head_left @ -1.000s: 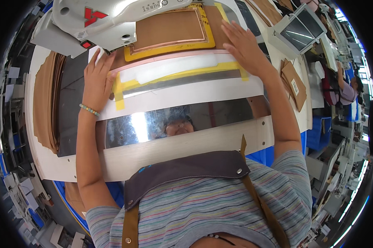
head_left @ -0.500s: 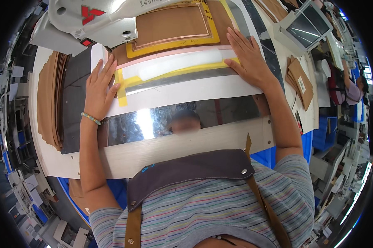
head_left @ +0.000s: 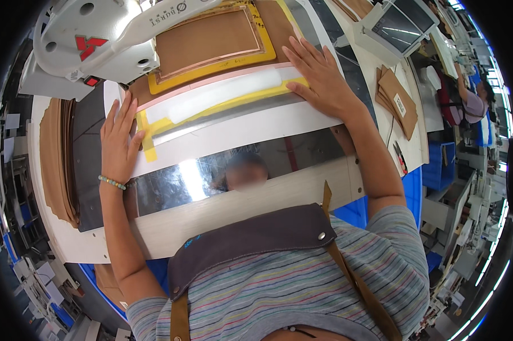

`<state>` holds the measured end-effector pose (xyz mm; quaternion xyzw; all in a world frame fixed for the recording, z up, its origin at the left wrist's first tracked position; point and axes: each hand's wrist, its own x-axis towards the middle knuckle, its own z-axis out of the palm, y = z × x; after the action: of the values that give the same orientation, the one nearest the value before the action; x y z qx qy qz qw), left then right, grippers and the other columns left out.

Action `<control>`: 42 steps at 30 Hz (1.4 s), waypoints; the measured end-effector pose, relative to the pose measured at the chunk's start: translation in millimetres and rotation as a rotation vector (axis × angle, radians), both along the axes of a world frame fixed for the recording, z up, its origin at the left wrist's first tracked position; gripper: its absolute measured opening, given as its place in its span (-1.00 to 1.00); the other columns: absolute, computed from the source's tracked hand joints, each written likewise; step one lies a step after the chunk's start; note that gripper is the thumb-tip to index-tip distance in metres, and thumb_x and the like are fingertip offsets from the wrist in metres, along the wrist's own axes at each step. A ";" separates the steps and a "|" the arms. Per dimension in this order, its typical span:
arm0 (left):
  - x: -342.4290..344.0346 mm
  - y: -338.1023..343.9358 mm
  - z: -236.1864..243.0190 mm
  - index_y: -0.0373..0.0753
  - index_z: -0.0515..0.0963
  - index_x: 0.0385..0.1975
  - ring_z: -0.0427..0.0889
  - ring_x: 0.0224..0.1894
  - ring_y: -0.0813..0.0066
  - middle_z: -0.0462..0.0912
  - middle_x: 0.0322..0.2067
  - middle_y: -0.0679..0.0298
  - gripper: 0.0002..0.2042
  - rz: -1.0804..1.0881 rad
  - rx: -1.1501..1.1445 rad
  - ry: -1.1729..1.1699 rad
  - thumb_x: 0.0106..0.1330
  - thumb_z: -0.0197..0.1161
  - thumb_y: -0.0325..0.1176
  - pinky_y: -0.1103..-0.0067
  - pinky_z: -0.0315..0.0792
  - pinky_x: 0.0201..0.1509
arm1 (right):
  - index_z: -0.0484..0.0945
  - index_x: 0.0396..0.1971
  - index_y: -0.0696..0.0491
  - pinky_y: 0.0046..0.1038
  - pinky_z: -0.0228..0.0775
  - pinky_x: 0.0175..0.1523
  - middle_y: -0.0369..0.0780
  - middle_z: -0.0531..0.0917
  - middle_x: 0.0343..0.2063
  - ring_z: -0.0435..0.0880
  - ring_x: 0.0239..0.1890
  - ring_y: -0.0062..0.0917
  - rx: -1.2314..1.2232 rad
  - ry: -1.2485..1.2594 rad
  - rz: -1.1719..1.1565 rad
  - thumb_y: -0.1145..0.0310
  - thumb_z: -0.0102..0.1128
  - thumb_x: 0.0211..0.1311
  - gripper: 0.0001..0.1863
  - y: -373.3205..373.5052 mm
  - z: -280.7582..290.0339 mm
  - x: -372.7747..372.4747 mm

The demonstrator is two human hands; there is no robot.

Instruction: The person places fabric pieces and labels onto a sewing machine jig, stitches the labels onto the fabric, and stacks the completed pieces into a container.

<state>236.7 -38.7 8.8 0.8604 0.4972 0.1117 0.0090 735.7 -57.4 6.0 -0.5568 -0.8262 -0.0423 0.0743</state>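
My left hand lies flat with fingers apart, at the left end of a white sheet and a brown panel, beside a strip of yellow tape. At the other end my right hand is spread over the panel's right edge, its thumb on the yellow-taped border. Between the hands runs a padded-looking white strip, with a pink band along its far side. Beyond it a yellow frame with a copper-coloured inner border lies on the panel.
A white sewing-type machine overhangs the panel's left side. Brown sheets are stacked at left. A control screen, brown pieces with a label and red-handled snips sit at right. A shiny metal plate lines the table front.
The whole view has shifted a little, with machine, panel and hands appearing further left. Both hands stay flat in the same places on the work.
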 end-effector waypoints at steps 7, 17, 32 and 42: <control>-5.1 -3.4 -0.4 0.01 0.33 0.58 0.08 0.68 0.11 0.13 0.66 0.27 -0.39 0.017 0.004 -0.005 0.53 0.11 -0.11 0.18 0.00 0.67 | 0.16 0.64 -0.06 0.08 -0.40 0.72 -0.15 0.05 0.67 -0.09 0.72 -0.28 -0.014 0.023 0.019 -0.43 -0.28 0.56 -0.09 -0.5 0.5 -1.9; -10.1 7.3 -5.3 -0.17 0.38 0.53 0.13 0.65 0.00 0.18 0.63 0.07 -0.42 -0.093 -0.009 -0.089 0.51 0.14 -0.27 0.15 0.01 0.67 | 0.14 0.62 0.04 0.06 -0.30 0.70 -0.12 0.05 0.67 -0.05 0.71 -0.24 0.000 0.079 -0.078 -0.17 -0.11 0.64 -0.21 -11.6 6.3 21.1; -8.6 10.9 -11.9 -0.21 0.37 0.53 0.13 0.66 0.00 0.24 0.60 0.06 -0.45 -0.128 0.039 -0.109 0.58 0.04 -0.21 0.15 0.02 0.69 | 0.73 -0.21 0.08 -0.32 0.48 -0.14 -0.27 0.73 -0.38 0.68 -0.29 -0.43 -0.049 0.350 -0.780 0.09 0.30 0.46 -0.68 -110.3 9.2 272.3; -5.7 4.7 1.1 -0.33 0.33 0.52 0.26 0.58 -0.09 0.26 0.58 -0.02 -0.42 -0.117 0.052 -0.085 0.51 0.16 -0.34 0.16 0.11 0.65 | 0.71 -0.13 0.05 -0.51 0.52 -0.05 -0.41 0.71 -0.30 0.68 -0.22 -0.70 -0.090 1.008 -0.299 0.28 0.36 0.46 -0.84 -22.0 78.5 185.8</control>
<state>231.0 -34.0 9.9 0.8825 0.4420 0.1603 0.0145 921.5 -79.4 84.5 -0.6226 -0.6005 0.2562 0.4315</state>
